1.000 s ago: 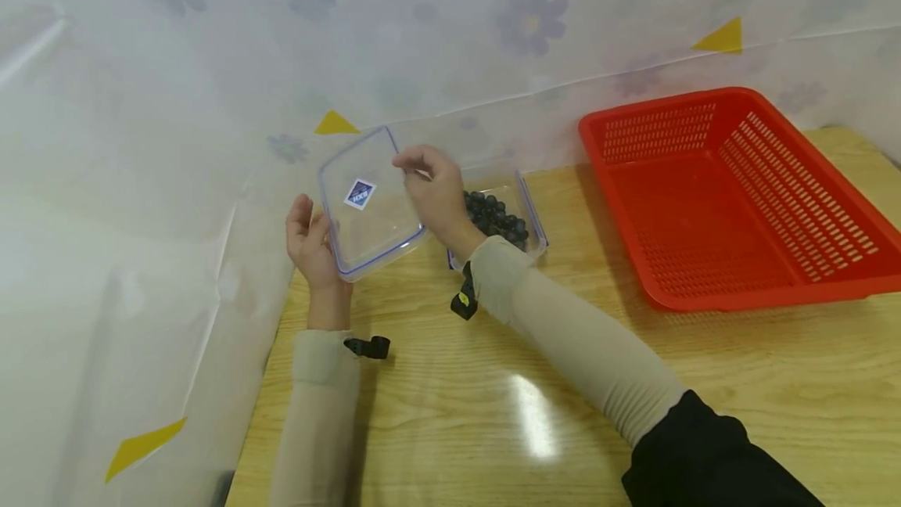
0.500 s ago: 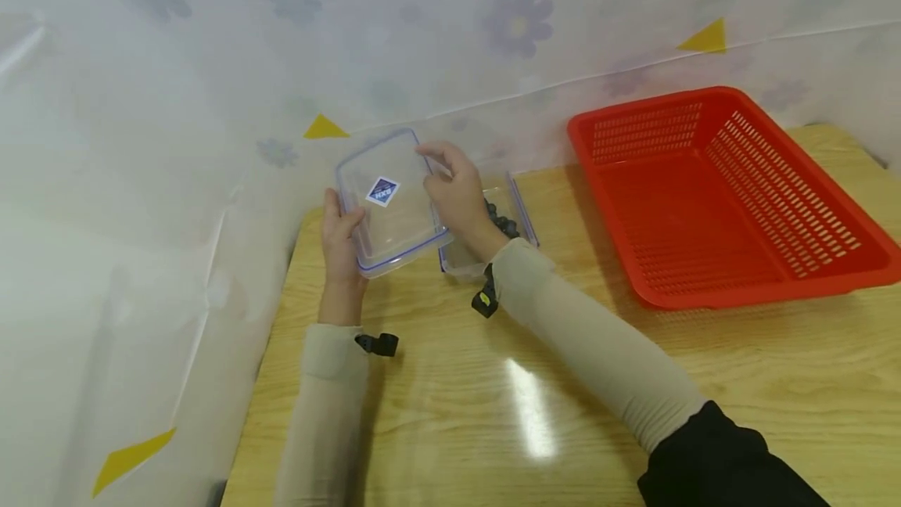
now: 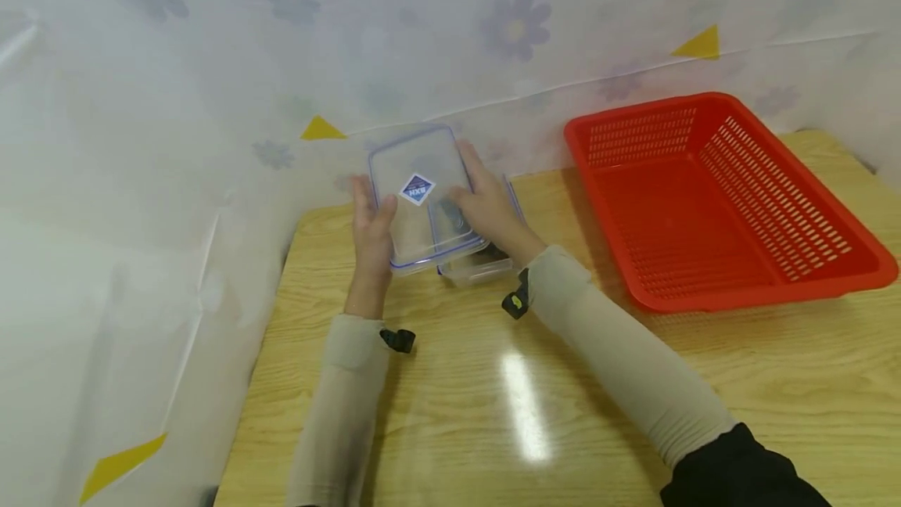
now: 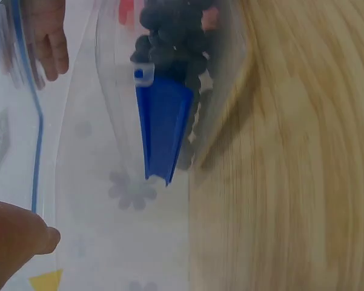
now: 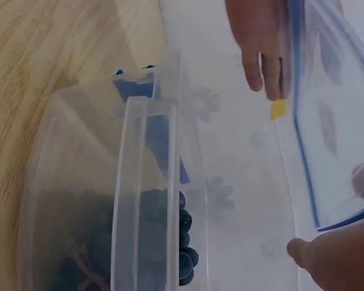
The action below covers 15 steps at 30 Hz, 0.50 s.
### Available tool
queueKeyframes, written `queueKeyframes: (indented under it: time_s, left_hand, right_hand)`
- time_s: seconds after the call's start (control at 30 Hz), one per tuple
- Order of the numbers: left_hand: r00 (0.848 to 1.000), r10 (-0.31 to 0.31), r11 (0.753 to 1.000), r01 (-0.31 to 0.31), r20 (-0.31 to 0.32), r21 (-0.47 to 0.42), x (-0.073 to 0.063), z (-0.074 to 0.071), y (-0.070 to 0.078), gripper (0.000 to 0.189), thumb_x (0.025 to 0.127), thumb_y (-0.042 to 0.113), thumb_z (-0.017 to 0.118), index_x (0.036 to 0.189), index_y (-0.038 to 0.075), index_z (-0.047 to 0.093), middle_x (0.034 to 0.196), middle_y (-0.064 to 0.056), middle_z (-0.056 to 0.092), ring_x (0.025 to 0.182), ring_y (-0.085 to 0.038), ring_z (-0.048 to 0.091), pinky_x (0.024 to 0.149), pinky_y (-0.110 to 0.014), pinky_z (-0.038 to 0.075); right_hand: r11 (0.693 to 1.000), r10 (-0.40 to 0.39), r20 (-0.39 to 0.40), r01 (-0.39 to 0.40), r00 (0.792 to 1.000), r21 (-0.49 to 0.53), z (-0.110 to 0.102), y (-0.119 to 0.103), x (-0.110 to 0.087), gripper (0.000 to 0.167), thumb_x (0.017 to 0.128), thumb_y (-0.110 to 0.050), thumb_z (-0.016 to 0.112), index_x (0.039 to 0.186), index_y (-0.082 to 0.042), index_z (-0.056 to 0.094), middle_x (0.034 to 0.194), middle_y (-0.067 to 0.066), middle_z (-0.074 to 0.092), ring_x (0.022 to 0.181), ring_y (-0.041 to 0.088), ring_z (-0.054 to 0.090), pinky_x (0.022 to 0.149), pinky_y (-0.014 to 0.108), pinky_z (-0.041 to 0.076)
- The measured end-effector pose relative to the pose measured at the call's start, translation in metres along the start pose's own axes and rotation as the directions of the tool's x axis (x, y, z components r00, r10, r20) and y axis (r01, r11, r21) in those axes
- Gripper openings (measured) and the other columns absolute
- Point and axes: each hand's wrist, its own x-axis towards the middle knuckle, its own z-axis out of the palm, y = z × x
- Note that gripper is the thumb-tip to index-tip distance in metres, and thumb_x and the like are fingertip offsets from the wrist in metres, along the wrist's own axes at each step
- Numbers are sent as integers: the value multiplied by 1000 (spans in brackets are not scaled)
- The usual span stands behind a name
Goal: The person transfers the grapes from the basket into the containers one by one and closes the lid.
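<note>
A clear plastic lid (image 3: 415, 224), rimmed in blue, tilts above a see-through box (image 3: 479, 274) of dark, round grapes (image 4: 174, 39) on a wood-grained table (image 3: 443, 405), its opposite edges pinched between thumb and fingers of the left hand (image 3: 373, 227) and right hand (image 3: 490, 208). A second earlier it hung farther left; a slotted red basket (image 3: 676, 198) stands at right.

A clear, blue-rimmed lid (image 3: 411, 221) with a diamond sticker is held tilted just left of centre frame, off its clear box (image 3: 480, 271), which holds dark round fruit, probably grapes (image 4: 172, 36).
</note>
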Motion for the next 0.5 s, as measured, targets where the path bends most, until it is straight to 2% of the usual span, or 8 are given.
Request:
queueKeyframes:
  time_s: [0.13,0.23,0.33,0.5]
  left_hand:
    - [1000,-28,998,29,-6,64,1,11,-7,84,105,27,52,161,5,-7,169,-8,2,153,-11,5,116,-16,9]
    - [1000,-23,996,22,5,84,2,19,-11,83,106,28,50,161,5,-8,169,-8,1,153,-12,4,117,-18,7]
    - [1000,-17,997,16,4,76,3,27,-16,81,106,27,48,161,7,-8,169,-10,1,153,-14,5,118,-21,9]
    - [998,-58,996,58,-10,74,3,39,-25,78,107,25,47,162,9,-4,169,-12,6,153,-16,10,118,-22,12]
  right_hand:
    - [999,15,-50,-12,999,52,-8,7,-1,81,94,-1,56,163,-13,16,167,4,16,151,14,14,119,24,10]
    - [995,24,-62,-17,998,99,-14,14,0,79,93,3,54,162,-9,16,168,4,12,151,11,7,118,21,5]
    - [990,51,-62,-42,997,134,-20,20,-2,79,95,3,51,163,-11,13,168,0,9,150,7,4,118,21,3]
    - [984,89,-46,-81,995,156,-30,27,-6,81,97,2,48,164,-15,6,169,-6,4,149,2,0,119,23,2]
